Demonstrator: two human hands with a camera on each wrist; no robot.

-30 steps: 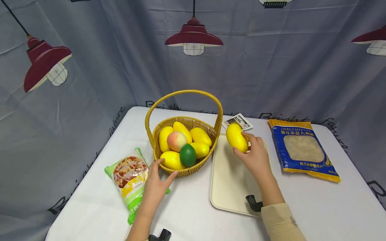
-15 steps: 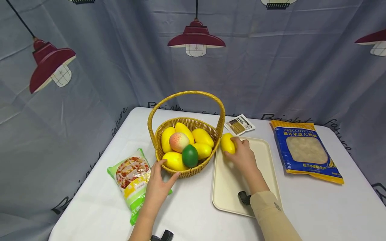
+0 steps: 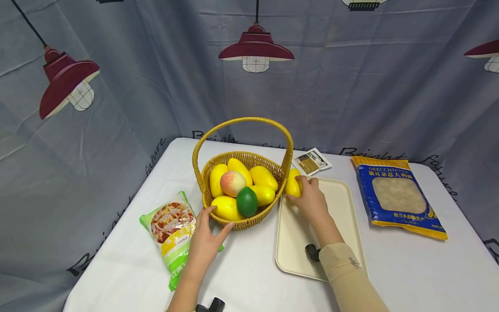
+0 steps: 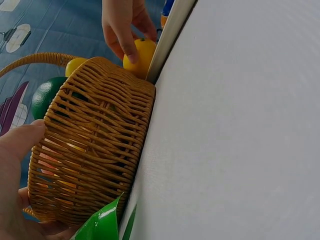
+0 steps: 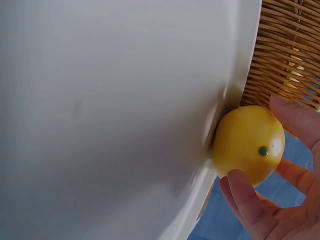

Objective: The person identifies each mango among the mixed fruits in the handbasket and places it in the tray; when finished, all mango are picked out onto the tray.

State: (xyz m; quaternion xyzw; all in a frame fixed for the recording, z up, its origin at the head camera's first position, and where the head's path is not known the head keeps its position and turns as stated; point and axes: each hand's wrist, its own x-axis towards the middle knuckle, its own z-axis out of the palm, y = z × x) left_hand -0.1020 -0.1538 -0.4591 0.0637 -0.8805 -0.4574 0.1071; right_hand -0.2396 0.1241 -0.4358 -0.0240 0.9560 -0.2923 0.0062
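My right hand point(image 3: 313, 201) holds a yellow mango point(image 3: 292, 182) by its sides, thumb towards the basket. The mango sits at the far left corner of the cream tray point(image 3: 339, 208), close beside the basket; in the right wrist view its green stem spot point(image 5: 263, 150) faces the camera. At the front left of the wicker basket point(image 3: 249, 222), my left hand point(image 3: 204, 242) holds the rim between spread thumb and fingers. Inside lie several yellow mangoes point(image 3: 262, 178), a pinkish peach point(image 3: 232, 183) and a dark green fruit point(image 3: 247, 202).
The basket's tall handle point(image 3: 241, 120) arches over the fruit. A green food bag point(image 3: 173, 234) lies by my left forearm. Behind the tray is a small white packet point(image 3: 312, 161), and to its right a blue orecchiette bag point(image 3: 397, 195). A grey curtain point(image 3: 312, 99) hangs behind the table.
My right hand has moved left and down with the mango, from above the tray to its far left corner by the basket. The left hand stays at the basket's rim.
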